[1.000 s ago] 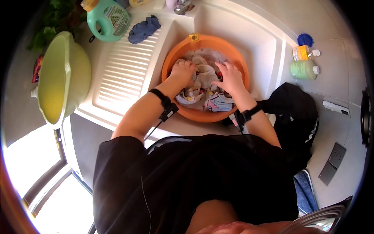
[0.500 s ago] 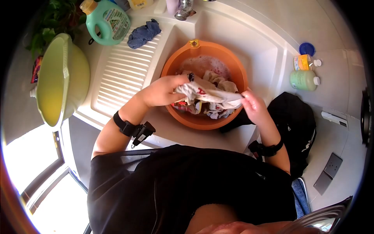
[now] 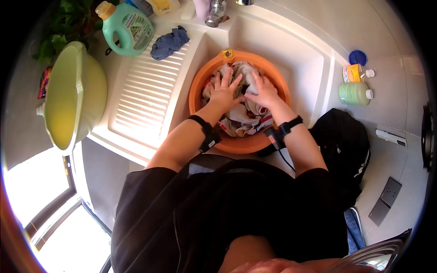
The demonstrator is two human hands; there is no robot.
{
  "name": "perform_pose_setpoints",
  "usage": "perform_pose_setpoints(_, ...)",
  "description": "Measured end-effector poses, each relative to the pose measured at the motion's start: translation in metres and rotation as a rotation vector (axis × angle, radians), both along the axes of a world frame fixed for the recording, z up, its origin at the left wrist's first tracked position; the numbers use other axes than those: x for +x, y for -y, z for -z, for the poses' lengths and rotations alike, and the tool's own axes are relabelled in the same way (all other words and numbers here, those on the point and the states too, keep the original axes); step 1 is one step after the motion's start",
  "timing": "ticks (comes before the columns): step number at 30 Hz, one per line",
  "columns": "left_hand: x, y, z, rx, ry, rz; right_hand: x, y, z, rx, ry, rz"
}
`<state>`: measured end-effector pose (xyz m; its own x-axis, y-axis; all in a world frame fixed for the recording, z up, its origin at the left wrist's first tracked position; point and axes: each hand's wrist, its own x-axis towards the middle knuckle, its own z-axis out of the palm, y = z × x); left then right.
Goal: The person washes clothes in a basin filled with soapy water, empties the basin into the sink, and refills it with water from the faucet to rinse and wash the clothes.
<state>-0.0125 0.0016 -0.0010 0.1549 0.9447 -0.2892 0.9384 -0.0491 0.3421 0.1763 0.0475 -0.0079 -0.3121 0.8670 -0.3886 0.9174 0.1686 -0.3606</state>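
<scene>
An orange basin (image 3: 193, 93) stands in the white sink, with wet, light patterned cloth (image 3: 239, 123) bunched inside it. My left hand (image 3: 223, 93) lies on the left part of the cloth with its fingers spread. On the right part of the cloth rests my right hand (image 3: 264, 92), fingers apart and thumb pointing toward my left hand. Neither hand is closed round the fabric. The cloth under both palms is hidden.
Left of the sink (image 3: 309, 50) is a ribbed drainboard (image 3: 145, 98) with a crumpled blue cloth (image 3: 169, 43) and a green detergent bottle (image 3: 129, 29). A yellow-green tub (image 3: 93, 95) stands far left. Bottles (image 3: 354, 93) are at the right, and a faucet (image 3: 215, 13) behind.
Half a second ago both hands held a piece of cloth stretched above the basin. Now they have let go and moved inward and down onto the cloth, with fingers spread.
</scene>
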Motion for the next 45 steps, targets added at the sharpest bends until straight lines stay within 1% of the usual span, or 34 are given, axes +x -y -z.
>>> perform_pose_setpoints(1,0.003,-0.004,0.001,-0.132,-0.079,0.027,-0.01,0.004,0.003,-0.069,0.161,-0.013)
perform_pose_setpoints(2,0.003,-0.007,0.006,-0.155,-0.067,0.02,-0.016,0.005,0.004,-0.098,0.284,-0.048)
perform_pose_setpoints(4,0.001,-0.011,0.021,-0.209,-0.047,0.011,-0.022,0.001,0.004,-0.232,0.307,-0.058)
perform_pose_setpoints(7,-0.002,-0.016,0.032,-0.3,-0.049,0.048,-0.022,-0.005,0.011,-0.339,0.334,-0.116)
perform_pose_setpoints(8,-0.002,-0.021,0.035,-0.324,-0.061,0.059,-0.019,-0.009,0.018,-0.275,0.296,-0.153)
perform_pose_setpoints(10,-0.002,-0.029,0.047,-0.287,-0.129,0.123,-0.012,-0.006,0.047,-0.154,0.225,-0.227)
perform_pose_setpoints(11,-0.002,-0.034,0.056,-0.266,-0.161,0.154,-0.011,-0.011,0.065,-0.167,0.221,-0.217)
perform_pose_setpoints(13,-0.012,-0.062,0.106,-0.322,0.137,0.009,-0.01,-0.027,0.093,-0.195,0.21,-0.191)
perform_pose_setpoints(14,-0.013,-0.065,0.113,-0.338,0.3,-0.084,-0.007,-0.028,0.083,-0.31,0.02,-0.034)
perform_pose_setpoints(16,-0.012,-0.061,0.116,-0.342,0.645,-0.292,0.002,-0.036,0.047,-0.521,-0.364,0.275)
perform_pose_setpoints(17,-0.01,-0.054,0.118,-0.332,0.825,-0.412,0.011,-0.027,0.07,-0.537,-1.023,0.622)
perform_pose_setpoints(18,-0.005,-0.047,0.097,-0.306,0.918,-0.356,0.007,-0.023,0.045,-0.652,-1.145,0.749)
perform_pose_setpoints(19,0.0,-0.038,0.055,-0.283,1.009,-0.3,-0.003,-0.018,0.001,-0.772,-1.264,0.88)
perform_pose_setpoints(20,0.005,-0.029,0.021,-0.264,1.098,-0.244,-0.007,-0.015,-0.022,-0.895,-1.38,1.016)
perform_pose_setpoints(21,0.01,-0.019,0.001,-0.185,1.058,-0.183,-0.003,-0.012,-0.019,-1.108,-1.481,0.866)
perform_pose_setpoints(23,0.017,-0.006,-0.027,-0.022,0.974,-0.065,-0.008,-0.001,-0.021,-1.009,-1.527,0.845)
perform_pose_setpoints(25,0.021,0.0,-0.038,-0.06,0.973,-0.08,-0.022,0.007,-0.039,-0.892,-1.603,0.796)
perform_pose_setpoints(26,0.023,0.003,-0.04,-0.077,0.973,-0.085,-0.023,0.009,-0.034,-0.879,-1.579,0.824)
perform_pose_setpoints(27,0.026,0.006,-0.041,0.058,0.95,-0.101,-0.026,0.011,-0.035,-0.866,-1.555,0.853)
perform_pose_setpoints(28,0.028,0.007,-0.04,0.063,0.941,-0.112,-0.029,0.014,-0.037,-0.854,-1.531,0.884)
perform_pose_setpoints(29,0.029,0.008,-0.039,0.069,0.931,-0.123,-0.03,0.019,-0.041,-0.889,-1.623,0.935)
perform_pose_setpoints(33,0.033,0.013,-0.045,0.108,0.805,-0.192,-0.031,0.031,-0.037,-0.853,-1.571,0.959)
perform_pose_setpoints(35,0.032,0.013,-0.048,0.077,0.846,-0.206,-0.027,0.039,-0.029,-0.863,-1.585,0.975)
perform_pose_setpoints(36,0.031,0.012,-0.05,0.062,0.869,-0.212,-0.027,0.044,-0.028,-0.794,-1.537,0.932)
perform_pose_setpoints(38,0.022,0.008,-0.055,-0.021,0.792,-0.283,-0.03,0.051,-0.027,-0.661,-1.437,0.846)
perform_pose_setpoints(39,0.014,0.008,-0.056,-0.068,0.748,-0.321,-0.03,0.052,-0.038,-0.667,-1.454,0.763)
perform_pose_setpoints(40,0.006,0.004,-0.054,-0.045,0.668,-0.303,-0.024,0.05,-0.039,-0.533,-1.213,0.64)
perform_pose_setpoints(42,-0.004,0.004,-0.051,0.189,0.432,-0.196,-0.003,0.037,-0.039,-0.265,-0.731,0.386)
perform_pose_setpoints(43,-0.01,0.004,-0.048,0.223,0.338,-0.227,0.0,0.029,-0.055,-0.017,-0.327,0.226)
perform_pose_setpoints(44,-0.018,0.003,-0.043,0.255,0.247,-0.257,0.008,0.027,-0.062,0.104,-0.442,0.212)
perform_pose_setpoints(45,-0.03,0.004,-0.036,0.274,0.206,-0.215,0.017,0.027,-0.061,0.102,-0.428,0.269)
